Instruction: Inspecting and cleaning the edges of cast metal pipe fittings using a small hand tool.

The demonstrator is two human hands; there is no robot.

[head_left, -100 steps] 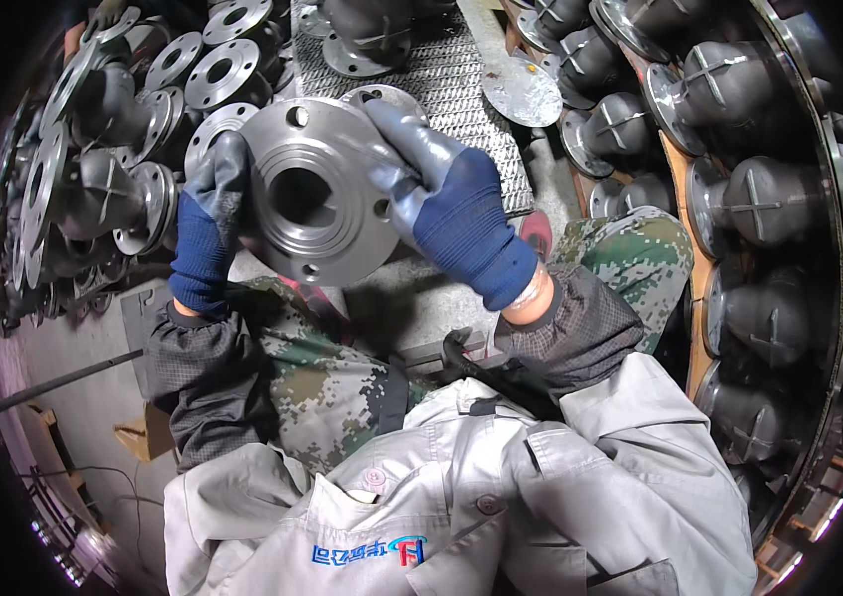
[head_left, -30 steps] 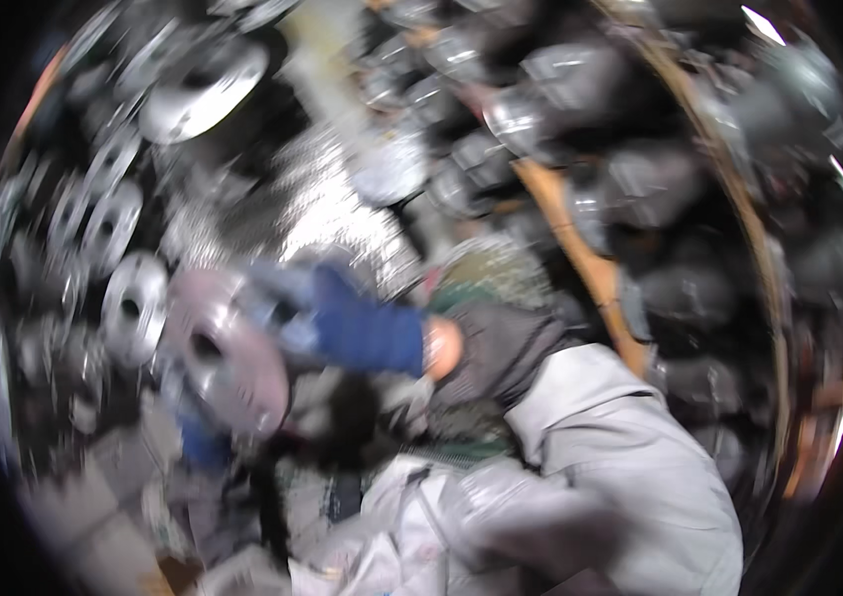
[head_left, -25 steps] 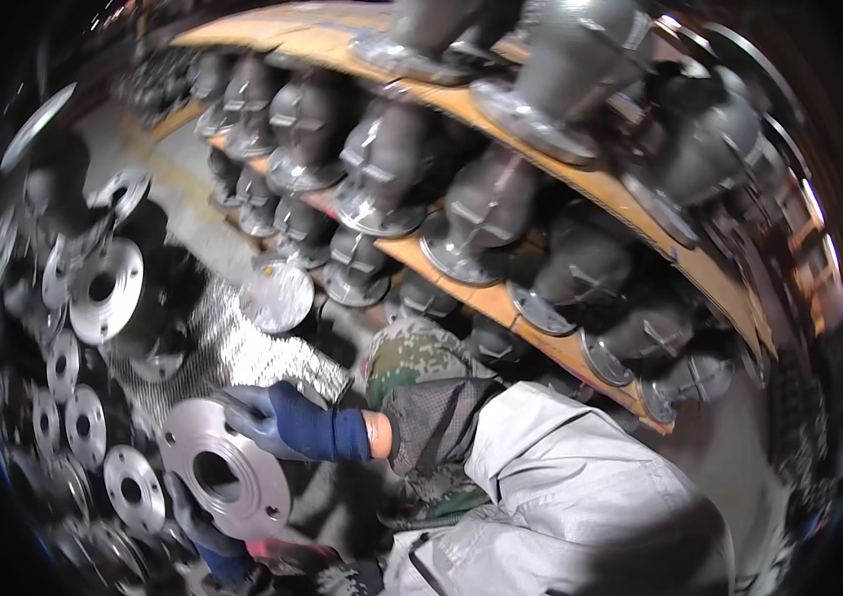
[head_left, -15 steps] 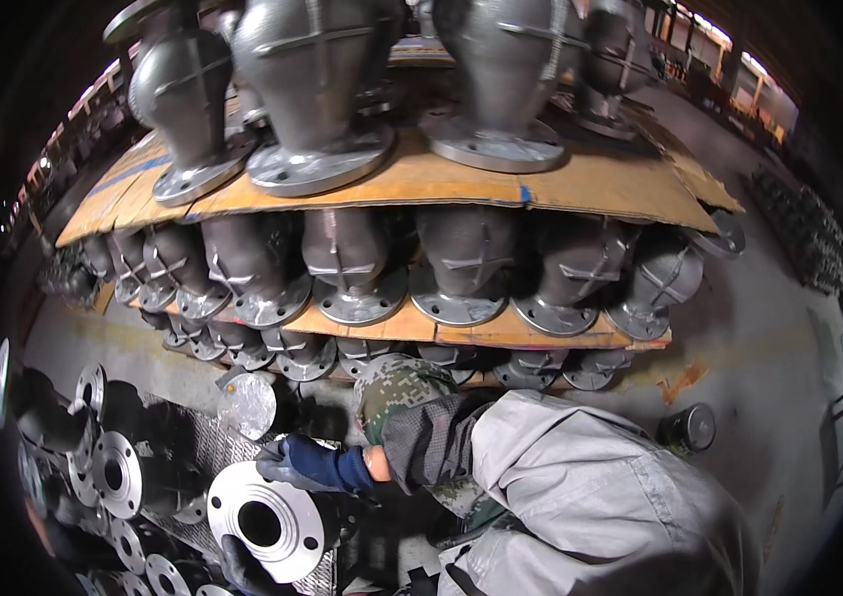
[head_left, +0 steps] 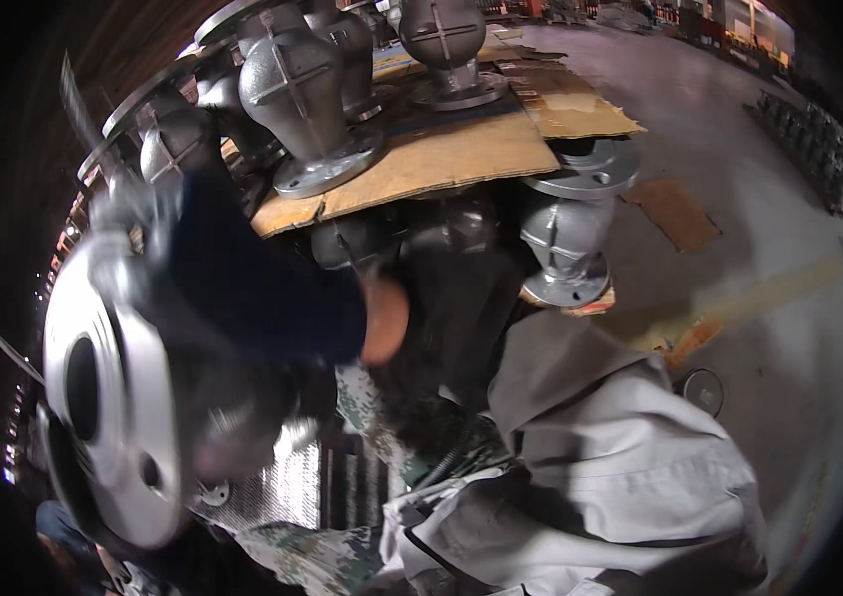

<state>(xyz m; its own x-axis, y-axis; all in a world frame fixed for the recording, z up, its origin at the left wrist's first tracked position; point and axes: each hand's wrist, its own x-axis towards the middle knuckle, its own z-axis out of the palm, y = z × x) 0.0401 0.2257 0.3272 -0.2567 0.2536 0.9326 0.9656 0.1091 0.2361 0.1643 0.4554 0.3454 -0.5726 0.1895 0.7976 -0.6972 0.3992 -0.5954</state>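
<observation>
A silver flanged valve body (head_left: 148, 397) fills the left side close to me, its round flange face and dark central bore turned left. My right hand (head_left: 232, 268), in a dark blue glove, reaches across from the right and grips its upper part; the fingers are smeared by motion. Bare wrist shows between the glove and a dark sleeve. A dark shape under the valve body may be my left hand (head_left: 228, 566); its fingers are hidden. Below and right of the held casting lies a ridged metal surface (head_left: 292, 482).
More bulbous flanged castings (head_left: 297, 94) stand upright on cardboard sheets (head_left: 441, 159), stacked in tiers ahead. One casting (head_left: 568, 243) stands at the lower tier's right end. Grey cloth (head_left: 630, 447) and camouflage cloth (head_left: 312, 556) cover the lower area. Dark parts (head_left: 814, 159) line the far right floor.
The valve body has risen from among the castings at lower left and come much closer to me, with my right hand on it. My view has swung, shifting the stack leftward.
</observation>
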